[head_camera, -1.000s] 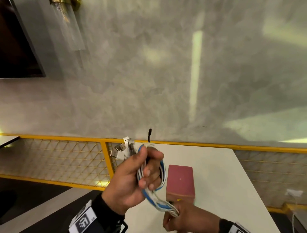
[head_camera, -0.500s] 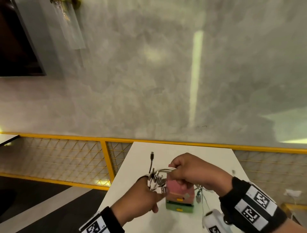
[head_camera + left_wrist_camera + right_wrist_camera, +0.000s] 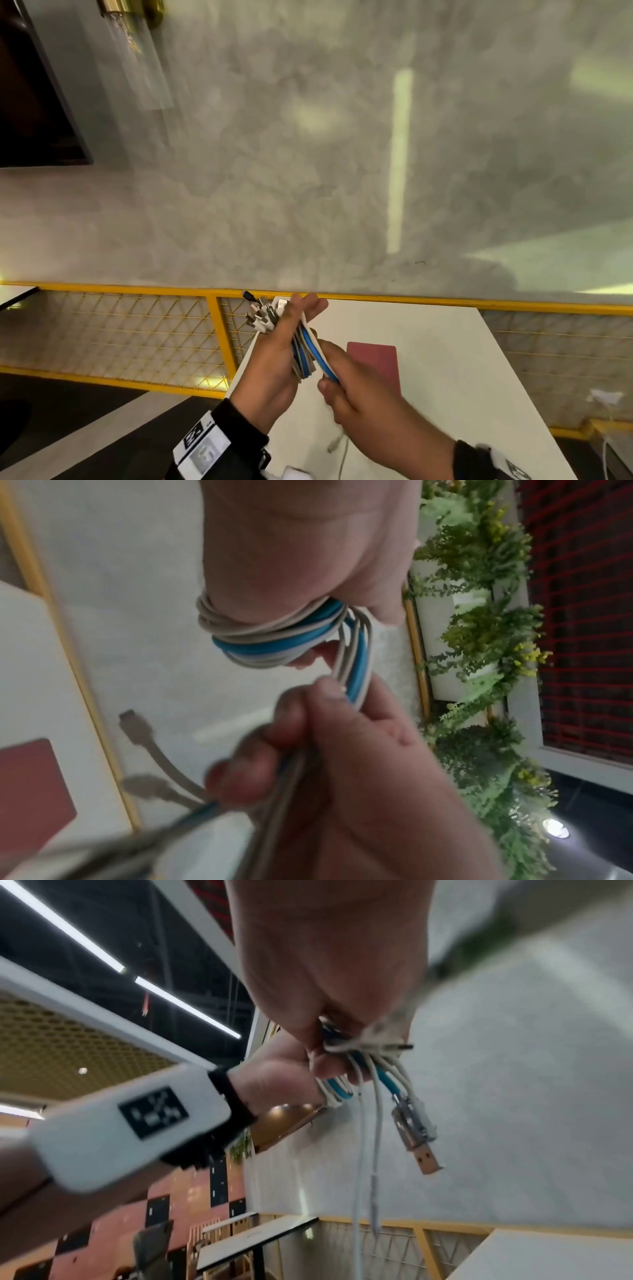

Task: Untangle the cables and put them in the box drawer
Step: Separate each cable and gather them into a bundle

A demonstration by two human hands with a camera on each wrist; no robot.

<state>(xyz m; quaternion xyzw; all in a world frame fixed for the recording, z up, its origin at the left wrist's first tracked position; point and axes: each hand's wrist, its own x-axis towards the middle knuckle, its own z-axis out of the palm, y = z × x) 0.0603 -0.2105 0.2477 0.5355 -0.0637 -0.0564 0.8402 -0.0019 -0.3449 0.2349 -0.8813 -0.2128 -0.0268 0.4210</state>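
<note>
A bundle of white and blue cables (image 3: 306, 353) is looped round the fingers of my left hand (image 3: 291, 329), which is raised over the table's left edge. Their metal plugs (image 3: 263, 316) stick out in a cluster above that hand. In the left wrist view the loops (image 3: 270, 634) circle the fingers. My right hand (image 3: 330, 375) sits just below and to the right and pinches the strands (image 3: 354, 680) that leave the loops. Loose ends with a USB plug (image 3: 424, 1161) hang under it. The red box (image 3: 375, 363) stands on the white table (image 3: 455, 346) behind my hands, and its drawer is hidden.
A yellow mesh railing (image 3: 219, 330) runs along the table's far and left sides, in front of a grey wall. One loose white cable end (image 3: 337, 442) hangs near the table's front. A white plug with a cord (image 3: 604, 397) lies at the far right.
Half a second ago both hands were low over the box, the right above the left. Now my left hand is raised with the looped bundle and my right hand holds the strands below it.
</note>
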